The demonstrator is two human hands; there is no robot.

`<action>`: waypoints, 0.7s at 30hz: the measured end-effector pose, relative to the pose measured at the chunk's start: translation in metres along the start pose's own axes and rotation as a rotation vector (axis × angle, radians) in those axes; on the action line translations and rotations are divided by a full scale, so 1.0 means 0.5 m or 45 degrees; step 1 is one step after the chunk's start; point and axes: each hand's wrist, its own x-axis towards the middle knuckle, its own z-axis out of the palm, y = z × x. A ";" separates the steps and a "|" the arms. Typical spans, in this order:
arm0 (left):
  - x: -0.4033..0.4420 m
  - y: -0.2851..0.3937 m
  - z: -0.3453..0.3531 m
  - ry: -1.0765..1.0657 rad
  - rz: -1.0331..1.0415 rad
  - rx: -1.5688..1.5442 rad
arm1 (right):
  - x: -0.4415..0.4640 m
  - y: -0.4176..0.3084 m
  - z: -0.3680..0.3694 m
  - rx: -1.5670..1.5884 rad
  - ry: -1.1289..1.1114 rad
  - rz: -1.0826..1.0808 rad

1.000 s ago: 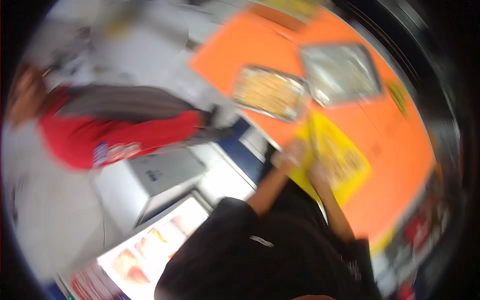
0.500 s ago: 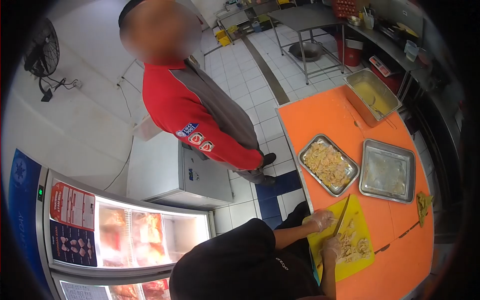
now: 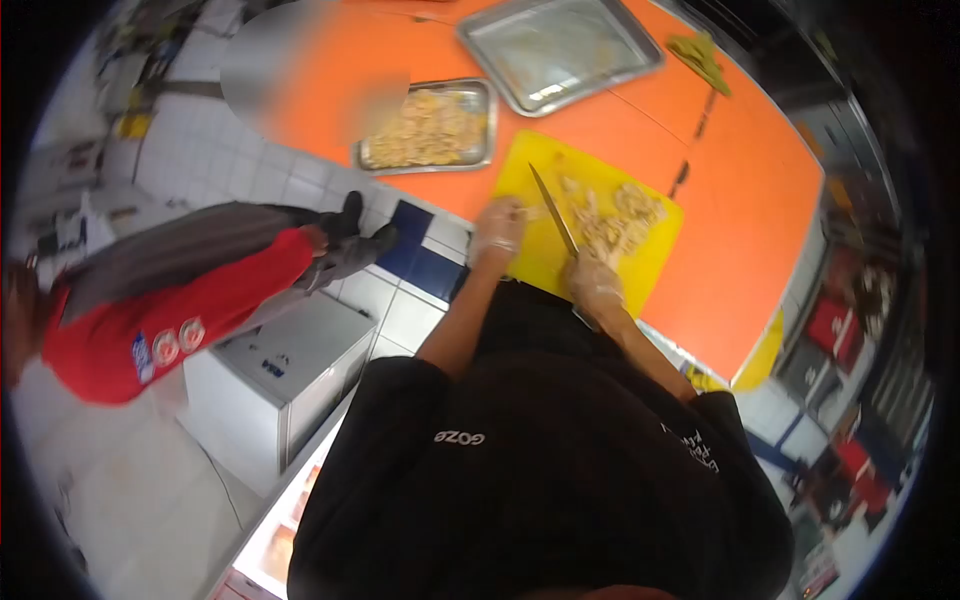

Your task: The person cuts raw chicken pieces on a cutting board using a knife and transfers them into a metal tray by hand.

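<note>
Right hand (image 3: 597, 285), gloved, at near side of yellow cutting board (image 3: 540, 262); fingers wrapped round handle of knife (image 3: 552, 205), blade pointing far-left over board. Left hand (image 3: 497, 230), gloved, at board's left edge; fingers curled, cannot tell whether they grip anything. Chopped pieces (image 3: 630, 215) lie on board's right half. Farther left: filled metal tray (image 3: 490, 120). Farthest: larger tray (image 3: 560, 50), green cloth (image 3: 700, 60) to its right.

Knife (image 3: 554, 210): long, narrow blade, aslant over the cutting board (image 3: 532, 250). Board: yellow, rectangular, flat on the orange bench (image 3: 745, 270). Food pieces (image 3: 632, 218): pale, small, loosely heaped right of the blade.
</note>
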 end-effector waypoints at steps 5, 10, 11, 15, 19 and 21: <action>-0.012 0.011 0.000 0.044 -0.090 -0.096 | -0.033 -0.094 -0.154 0.260 -0.101 0.156; -0.007 0.021 -0.009 0.005 -0.126 -0.098 | -0.035 -0.091 -0.146 0.174 -0.336 0.198; -0.008 0.016 -0.006 0.010 -0.070 -0.074 | -0.034 -0.088 -0.136 0.170 -0.342 0.203; 0.000 -0.008 0.011 0.054 0.169 0.001 | -0.004 -0.090 -0.103 0.164 -0.279 0.163; -0.008 -0.014 0.004 0.100 0.284 -0.025 | 0.055 -0.122 -0.088 0.150 -0.218 0.127; -0.010 -0.007 0.004 0.028 0.215 -0.029 | 0.091 -0.151 -0.112 0.186 -0.205 0.143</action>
